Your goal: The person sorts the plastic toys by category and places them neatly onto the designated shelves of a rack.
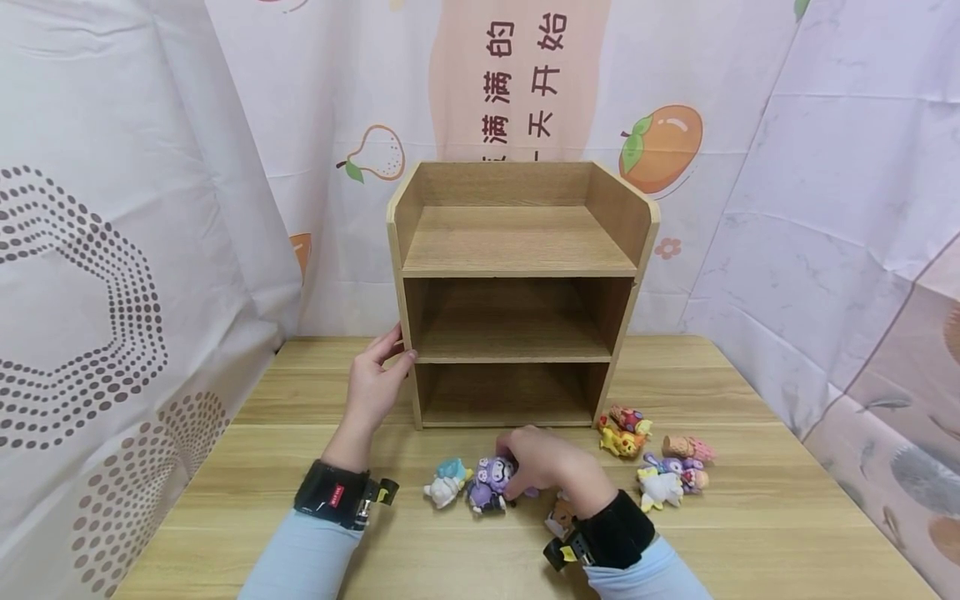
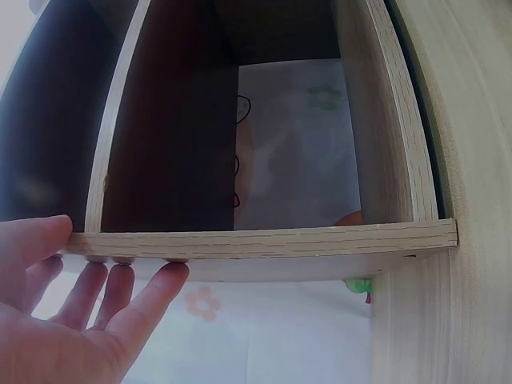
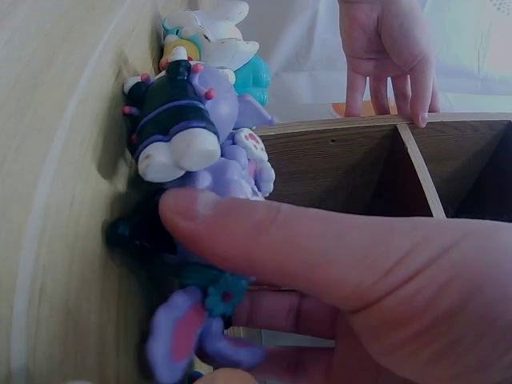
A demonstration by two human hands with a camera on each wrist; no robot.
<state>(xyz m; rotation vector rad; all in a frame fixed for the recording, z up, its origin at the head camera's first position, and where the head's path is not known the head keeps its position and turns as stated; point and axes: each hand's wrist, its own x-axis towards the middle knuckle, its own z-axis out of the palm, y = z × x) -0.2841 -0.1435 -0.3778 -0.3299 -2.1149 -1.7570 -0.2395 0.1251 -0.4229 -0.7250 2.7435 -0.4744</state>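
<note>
We see the left hand [image 1: 375, 379] at the side of the wooden shelf [image 1: 517, 242]. Its thumb rests on the front edge, and the other fingers press on the outer side with little gaps between them. From the head we can't see all those fingers, but the left wrist view shows their tips touching the board. Just past them, the inside of the shelf is too dark for us to see well.

The right hand [image 1: 543, 458] has its thumb and fingers bent round a purple toy [image 3: 178, 332], pinching it. The hand hides most of this toy, so we see only some purple, a blurry ear with pink inside and a blue-green flower. We can't tell if it touches the table [image 1: 262, 475].

Right beside that thumb are purple and black toys [image 1: 487, 493], so close that we can't tell where each one stops. Farther out from the thumb are white and blue toys [image 1: 446, 485]. A brown toy [image 1: 560, 515] is partly covered by the wrist behind the fingers. Well apart from the fingers, on the side away from the left hand, yellow and red toys [image 1: 622, 435] and a jumbled bunch of toys [image 1: 663, 485] partly hide each other.
</note>
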